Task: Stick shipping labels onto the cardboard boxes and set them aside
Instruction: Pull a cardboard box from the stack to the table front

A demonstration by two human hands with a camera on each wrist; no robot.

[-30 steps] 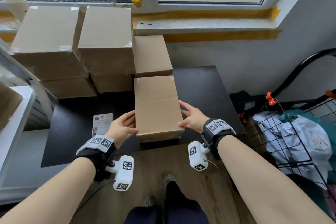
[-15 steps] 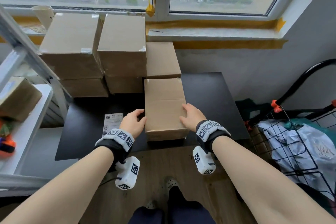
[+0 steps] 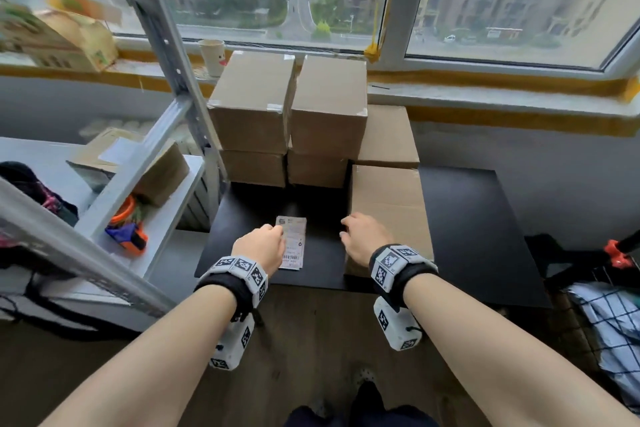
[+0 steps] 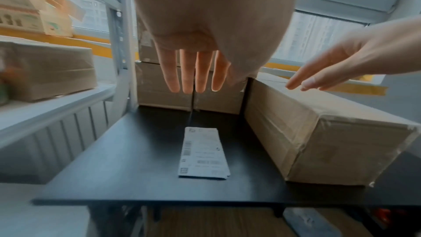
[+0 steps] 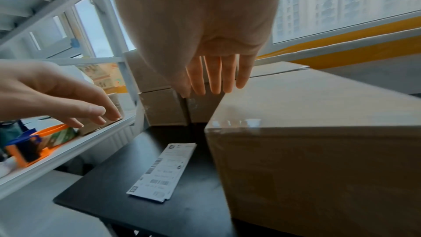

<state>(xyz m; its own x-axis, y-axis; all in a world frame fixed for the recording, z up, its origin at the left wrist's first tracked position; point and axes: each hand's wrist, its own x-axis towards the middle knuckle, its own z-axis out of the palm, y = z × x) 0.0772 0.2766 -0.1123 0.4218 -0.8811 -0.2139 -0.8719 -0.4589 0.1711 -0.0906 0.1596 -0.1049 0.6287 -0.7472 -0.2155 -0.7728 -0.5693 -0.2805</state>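
The box (image 3: 388, 215) lies on the black worktop (image 3: 474, 229), at its near edge, with its far end against another box (image 3: 386, 137). The labels (image 3: 293, 242) lie flat on the worktop just left of it, apart from it. Your left hand (image 3: 260, 246) hangs over the labels with fingers straight and slack, holding nothing; the left wrist view shows clear air between fingers (image 4: 189, 71) and paper. Your right hand (image 3: 363, 236) hovers over the box's near left corner, fingers out and loose, gripping nothing. 2 stacks of 2 boxes (image 3: 287, 121) stand behind the labels. A shelf (image 3: 166, 215) stands to your left.
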